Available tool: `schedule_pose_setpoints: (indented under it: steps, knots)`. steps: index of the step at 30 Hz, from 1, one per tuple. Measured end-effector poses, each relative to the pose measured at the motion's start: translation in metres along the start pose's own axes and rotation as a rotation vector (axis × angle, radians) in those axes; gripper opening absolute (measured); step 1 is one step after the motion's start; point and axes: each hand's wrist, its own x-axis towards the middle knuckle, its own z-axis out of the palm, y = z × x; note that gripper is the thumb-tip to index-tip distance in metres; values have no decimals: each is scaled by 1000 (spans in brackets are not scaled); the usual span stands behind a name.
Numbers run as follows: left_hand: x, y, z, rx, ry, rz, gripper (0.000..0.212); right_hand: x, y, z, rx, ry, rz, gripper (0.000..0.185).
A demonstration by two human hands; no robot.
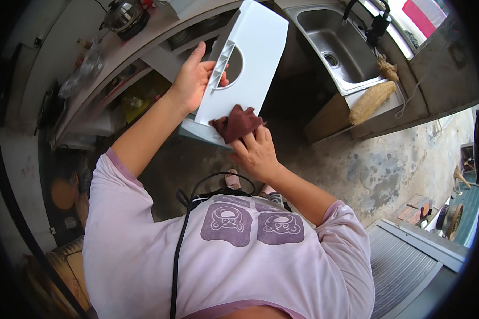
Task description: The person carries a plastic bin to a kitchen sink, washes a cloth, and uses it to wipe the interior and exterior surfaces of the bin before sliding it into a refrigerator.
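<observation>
A white plastic drawer or bin (259, 52) with a round opening in its side is held up before me, tilted. My left hand (199, 75) grips its edge at the opening, with fingertips showing through the hole and the thumb raised. In my right hand (257, 151) is a dark maroon cloth (239, 123), pressed against the drawer's lower corner. The cloth hides part of that corner. A greyish-blue panel (203, 133) forms the drawer's lower end.
At the upper right is a stainless steel sink (339, 44) with a black faucet (379, 28). A dried loofah (373, 103) lies beside it. A steel pot (123, 16) and plastic bags (84, 69) sit on the left counter (131, 48). A black cable (179, 247) hangs across my shirt.
</observation>
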Motion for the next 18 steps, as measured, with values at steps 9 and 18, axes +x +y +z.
schedule_pose_setpoints:
  steps: [9, 18]
  knots:
    - [12, 22, 26, -57, -34, -89, 68, 64, -22, -24, -20, -3, 136, 53]
    - [10, 43, -3, 218, -361, -5, 80, 95, -6, -45, 124, -79, 193, 53]
